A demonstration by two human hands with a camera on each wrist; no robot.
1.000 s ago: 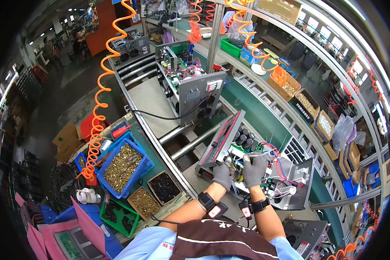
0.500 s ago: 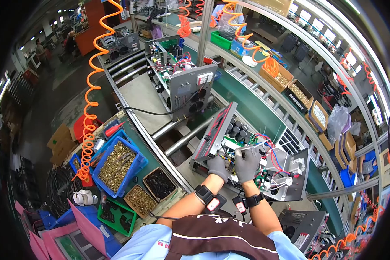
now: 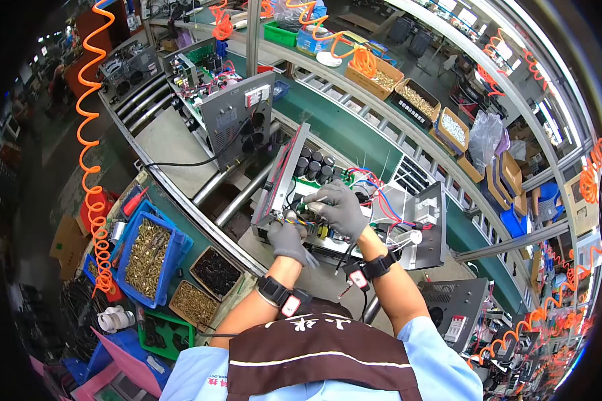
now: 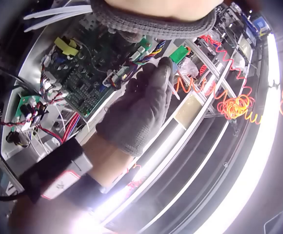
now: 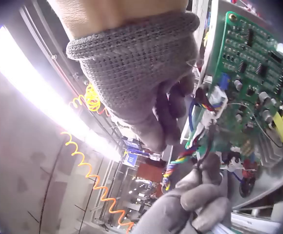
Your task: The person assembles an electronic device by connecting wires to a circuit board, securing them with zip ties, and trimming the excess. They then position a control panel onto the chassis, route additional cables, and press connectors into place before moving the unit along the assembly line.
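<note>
An open electronic unit (image 3: 429, 242) lies before me, its grey case off and its boards, black capacitors (image 3: 314, 164) and wires bare. My left hand (image 3: 287, 240), in a grey knit glove, is at the front panel end, fingers curled round white cable ties (image 4: 58, 11) whose tails stick out behind. A twisted bundle of coloured wires (image 5: 181, 159) runs beside its fingertips. My gloved right hand (image 3: 344, 211) is over the boards just above it. A thin white strip (image 4: 174, 90), like a cable tie, shows at its pinched fingertips. The green circuit board (image 5: 251, 63) is close beside both hands.
Another open unit (image 3: 237, 123) stands farther up the roller line. Left of me are a blue bin (image 3: 147, 257) of brass fittings, boxes of small parts and a green tray (image 3: 167, 334). An orange coiled hose (image 3: 90, 147) hangs there. Parts boxes (image 3: 418, 100) line the far conveyor.
The head view has swung, so the scene slides left and up. My right hand has moved from beside the left hand to above it, nearer the capacitors. My left hand stays by the wires.
</note>
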